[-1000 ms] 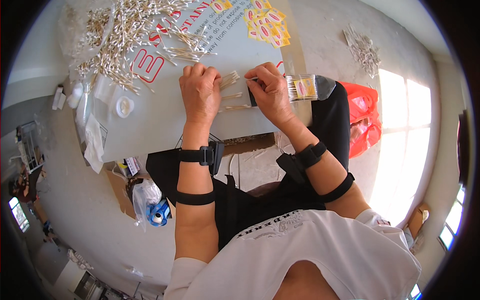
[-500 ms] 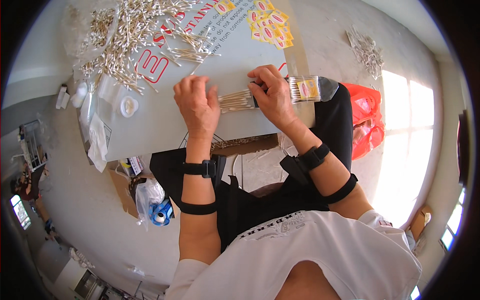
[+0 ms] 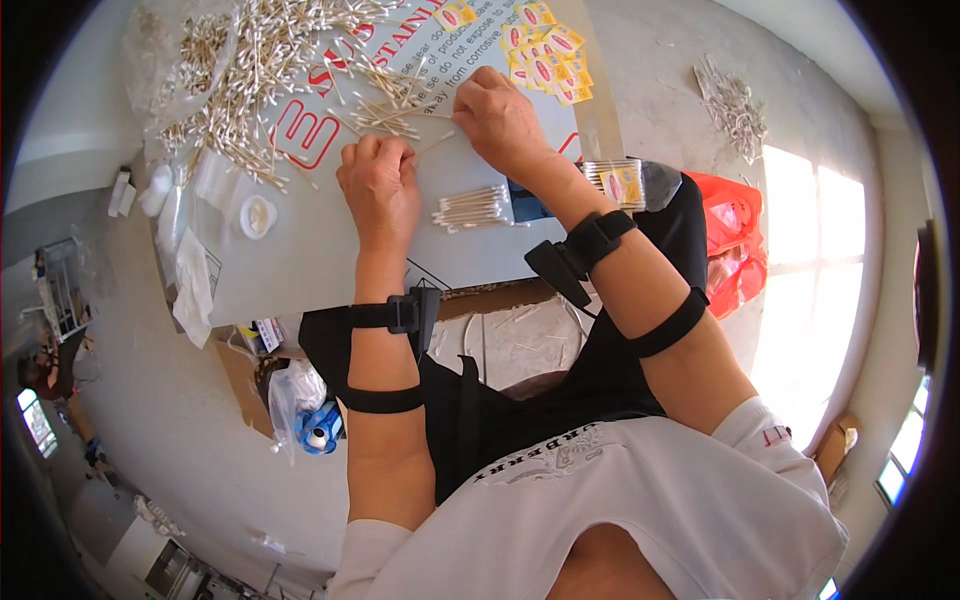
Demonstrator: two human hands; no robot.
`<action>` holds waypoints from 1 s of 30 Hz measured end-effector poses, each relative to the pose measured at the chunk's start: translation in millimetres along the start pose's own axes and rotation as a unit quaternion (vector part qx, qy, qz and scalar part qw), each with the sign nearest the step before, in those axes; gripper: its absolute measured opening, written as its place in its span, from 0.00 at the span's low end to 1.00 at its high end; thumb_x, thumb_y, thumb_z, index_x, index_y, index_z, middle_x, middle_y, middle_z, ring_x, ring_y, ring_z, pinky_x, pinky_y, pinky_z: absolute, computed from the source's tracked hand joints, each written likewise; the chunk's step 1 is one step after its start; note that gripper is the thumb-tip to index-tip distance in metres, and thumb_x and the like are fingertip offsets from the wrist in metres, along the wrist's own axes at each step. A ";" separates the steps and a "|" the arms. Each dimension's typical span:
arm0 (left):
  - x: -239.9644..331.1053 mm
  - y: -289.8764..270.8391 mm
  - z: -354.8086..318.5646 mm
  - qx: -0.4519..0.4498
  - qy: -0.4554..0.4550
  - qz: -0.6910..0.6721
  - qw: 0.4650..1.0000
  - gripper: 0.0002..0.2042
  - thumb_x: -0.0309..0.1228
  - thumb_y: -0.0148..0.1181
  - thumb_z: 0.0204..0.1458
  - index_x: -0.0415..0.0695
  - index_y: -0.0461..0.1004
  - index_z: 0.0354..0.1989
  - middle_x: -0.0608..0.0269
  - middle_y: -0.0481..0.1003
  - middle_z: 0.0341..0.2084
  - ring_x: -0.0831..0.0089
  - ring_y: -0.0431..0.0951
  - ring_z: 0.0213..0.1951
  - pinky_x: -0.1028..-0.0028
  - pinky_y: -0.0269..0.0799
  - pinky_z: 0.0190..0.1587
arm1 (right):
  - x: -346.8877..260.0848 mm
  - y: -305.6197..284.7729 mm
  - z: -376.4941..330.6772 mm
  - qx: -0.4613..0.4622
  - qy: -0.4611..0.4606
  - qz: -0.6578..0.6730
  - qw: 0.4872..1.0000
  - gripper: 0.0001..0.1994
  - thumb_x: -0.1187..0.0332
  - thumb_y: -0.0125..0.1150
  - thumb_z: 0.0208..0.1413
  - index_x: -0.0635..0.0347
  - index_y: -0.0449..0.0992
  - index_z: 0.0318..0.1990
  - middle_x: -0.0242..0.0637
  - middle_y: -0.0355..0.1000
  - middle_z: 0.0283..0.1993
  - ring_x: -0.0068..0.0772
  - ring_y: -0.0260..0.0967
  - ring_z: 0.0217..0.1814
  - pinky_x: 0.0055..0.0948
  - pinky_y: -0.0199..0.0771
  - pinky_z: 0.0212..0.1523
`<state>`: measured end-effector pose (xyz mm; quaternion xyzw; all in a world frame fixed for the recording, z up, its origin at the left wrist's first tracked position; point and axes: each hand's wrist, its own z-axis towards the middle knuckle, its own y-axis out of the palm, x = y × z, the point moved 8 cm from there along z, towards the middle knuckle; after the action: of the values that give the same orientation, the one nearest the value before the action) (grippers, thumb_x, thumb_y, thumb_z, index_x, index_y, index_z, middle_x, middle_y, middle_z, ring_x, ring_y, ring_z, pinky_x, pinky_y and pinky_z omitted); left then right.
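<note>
My left hand [image 3: 380, 190] is closed, its fingers curled down at the near edge of some loose cotton swabs [image 3: 385, 120]. What its fingertips hold, if anything, is hidden. A lone swab [image 3: 437, 141] lies slantwise between the two hands. Farther right, my right hand [image 3: 503, 118] pinches by its fingertips at the end of a swab. Below it, a neat row of swabs [image 3: 472, 207] sits side by side against a dark blue strip [image 3: 528, 203]. Partly behind my right forearm is a clear pack of swabs [image 3: 615, 184] with a yellow label.
A big heap of swabs [image 3: 250, 70] covers the table's far left, beside clear plastic film. Small yellow cards [image 3: 545, 62] lie far right. A round white tub [image 3: 257, 216] and a tissue [image 3: 192, 285] stand left. A red bag [image 3: 733, 235] is right of the table [image 3: 330, 250].
My right hand has left the swab row and moved up and left to the loose swabs. My left hand has shifted slightly away from the row and curled its fingers.
</note>
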<state>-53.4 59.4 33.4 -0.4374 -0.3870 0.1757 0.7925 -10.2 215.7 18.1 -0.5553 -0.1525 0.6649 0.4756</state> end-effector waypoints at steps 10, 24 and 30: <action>-17.9 -15.2 16.5 0.078 0.020 0.013 0.997 0.12 0.21 0.68 0.38 0.49 0.77 0.32 0.65 0.71 0.31 0.60 0.70 0.42 0.61 0.67 0.45 | -15.5 -2.1 2.7 0.000 -0.015 -0.008 1.000 0.07 0.70 0.66 0.47 0.57 0.75 0.33 0.38 0.69 0.41 0.45 0.70 0.47 0.38 0.71 0.47; -29.7 -10.9 40.3 0.013 0.031 0.038 0.999 0.10 0.24 0.70 0.40 0.51 0.77 0.30 0.68 0.71 0.32 0.62 0.70 0.42 0.60 0.65 0.46 | -22.1 -9.5 -14.8 -0.046 -0.042 0.026 0.998 0.07 0.70 0.69 0.44 0.56 0.75 0.30 0.35 0.67 0.39 0.41 0.67 0.46 0.38 0.69 0.48; -39.2 -11.0 49.7 0.014 0.029 0.028 0.999 0.09 0.23 0.68 0.41 0.50 0.77 0.30 0.68 0.71 0.31 0.61 0.70 0.41 0.60 0.66 0.45 | -16.5 -8.3 -21.2 -0.052 -0.043 0.017 0.998 0.06 0.71 0.67 0.45 0.56 0.75 0.29 0.36 0.68 0.36 0.42 0.68 0.43 0.37 0.70 0.44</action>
<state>-117.2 56.7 40.3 -0.4419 -0.3489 0.1903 0.8043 11.3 199.7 26.8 -0.5528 -0.1979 0.6871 0.4280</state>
